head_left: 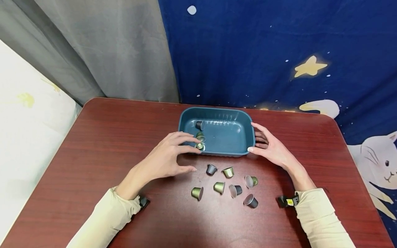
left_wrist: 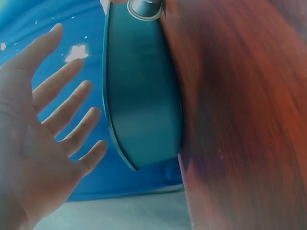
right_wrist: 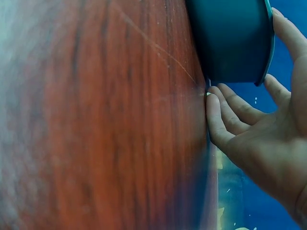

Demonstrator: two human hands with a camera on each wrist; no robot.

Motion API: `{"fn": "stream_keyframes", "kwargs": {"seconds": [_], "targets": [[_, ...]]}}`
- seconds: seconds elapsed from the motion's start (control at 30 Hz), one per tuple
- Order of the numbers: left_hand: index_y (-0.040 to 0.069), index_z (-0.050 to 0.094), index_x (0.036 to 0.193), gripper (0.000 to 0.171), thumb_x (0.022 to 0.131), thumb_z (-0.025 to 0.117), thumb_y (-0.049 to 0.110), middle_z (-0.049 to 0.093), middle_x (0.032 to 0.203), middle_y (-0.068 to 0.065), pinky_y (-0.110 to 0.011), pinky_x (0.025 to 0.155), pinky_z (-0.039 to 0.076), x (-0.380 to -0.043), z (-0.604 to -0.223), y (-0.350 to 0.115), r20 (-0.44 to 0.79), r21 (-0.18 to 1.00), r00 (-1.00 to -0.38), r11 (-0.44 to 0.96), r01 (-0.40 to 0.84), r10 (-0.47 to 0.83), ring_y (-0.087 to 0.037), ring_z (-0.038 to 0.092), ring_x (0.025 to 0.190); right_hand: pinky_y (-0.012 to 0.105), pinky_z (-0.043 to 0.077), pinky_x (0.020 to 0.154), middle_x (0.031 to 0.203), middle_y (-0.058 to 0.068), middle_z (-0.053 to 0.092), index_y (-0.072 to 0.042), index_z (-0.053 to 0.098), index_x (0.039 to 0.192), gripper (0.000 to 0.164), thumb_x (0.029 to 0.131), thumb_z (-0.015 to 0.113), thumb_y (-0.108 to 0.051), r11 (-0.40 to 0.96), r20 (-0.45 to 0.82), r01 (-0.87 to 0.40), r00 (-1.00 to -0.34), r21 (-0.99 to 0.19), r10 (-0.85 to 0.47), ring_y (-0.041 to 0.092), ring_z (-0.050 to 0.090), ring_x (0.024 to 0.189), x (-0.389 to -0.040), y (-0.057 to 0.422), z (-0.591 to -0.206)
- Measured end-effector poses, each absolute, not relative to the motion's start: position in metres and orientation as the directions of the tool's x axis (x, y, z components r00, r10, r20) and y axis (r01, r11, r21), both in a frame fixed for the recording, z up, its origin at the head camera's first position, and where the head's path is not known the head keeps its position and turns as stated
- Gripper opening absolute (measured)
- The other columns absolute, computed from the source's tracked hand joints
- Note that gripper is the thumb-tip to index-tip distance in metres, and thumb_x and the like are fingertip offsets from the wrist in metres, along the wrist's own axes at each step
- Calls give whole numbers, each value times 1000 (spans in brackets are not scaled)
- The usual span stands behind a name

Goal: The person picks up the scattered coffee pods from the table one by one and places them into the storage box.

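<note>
A blue-green plastic bin (head_left: 217, 154) stands near the table's far edge. At its left end inside lie a dark coffee capsule (head_left: 200, 125) and a few green ones (head_left: 200, 146). My left hand (head_left: 170, 151) hovers at the bin's front left corner, fingers spread and nothing held; in the left wrist view, the palm (left_wrist: 38, 134) looks bare. My right hand (head_left: 270, 146) rests against the bin's right end, with a fingertip at the rim and the thumb at the front corner. In the right wrist view, its other fingers (right_wrist: 230, 115) bend loosely beside the bin.
Several loose capsules lie in front of the bin, among them a dark one (head_left: 211, 169), a green one (head_left: 197, 193) and another dark one (head_left: 250, 200). A blue curtain (head_left: 248, 51) and a grey curtain (head_left: 133, 51) hang behind the reddish-brown table (head_left: 124, 120).
</note>
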State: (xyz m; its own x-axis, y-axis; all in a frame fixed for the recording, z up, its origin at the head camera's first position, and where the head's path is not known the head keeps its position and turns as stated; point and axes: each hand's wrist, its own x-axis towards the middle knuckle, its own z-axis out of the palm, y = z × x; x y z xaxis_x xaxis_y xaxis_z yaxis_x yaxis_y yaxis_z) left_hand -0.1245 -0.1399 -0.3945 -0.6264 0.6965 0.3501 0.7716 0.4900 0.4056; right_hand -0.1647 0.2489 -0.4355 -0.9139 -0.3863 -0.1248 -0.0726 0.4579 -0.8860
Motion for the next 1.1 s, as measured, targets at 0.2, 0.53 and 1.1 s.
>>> {"fn": "stream_keyframes", "kwargs": {"seconds": [0.2,0.53,1.1], "targets": [[26,74,114,41,78,83,45,58,137,3,-44,109,32,-116,-392,-138,358,404,-618,480,779,701,-20,44,132,46,41,105,145,12,45,-36,24,157,87,89,77,-23,461,-120,-75,-917,-884,-381,27,47,131,-166,250,-434],[24,75,112,41,75,88,38,59,131,5,-41,108,34,-107,-394,-137,357,426,-596,442,789,720,-18,46,129,41,43,105,145,13,46,-35,25,157,87,89,77,-22,452,-123,-67,-918,-889,-378,27,47,131,-164,249,-436],[24,75,112,42,75,87,40,61,129,8,-36,104,38,-94,-398,-136,381,390,-539,398,830,751,-15,49,125,45,41,105,146,12,45,-35,24,157,87,89,77,-23,461,-133,-60,-918,-886,-374,28,47,131,-164,248,-435]]}}
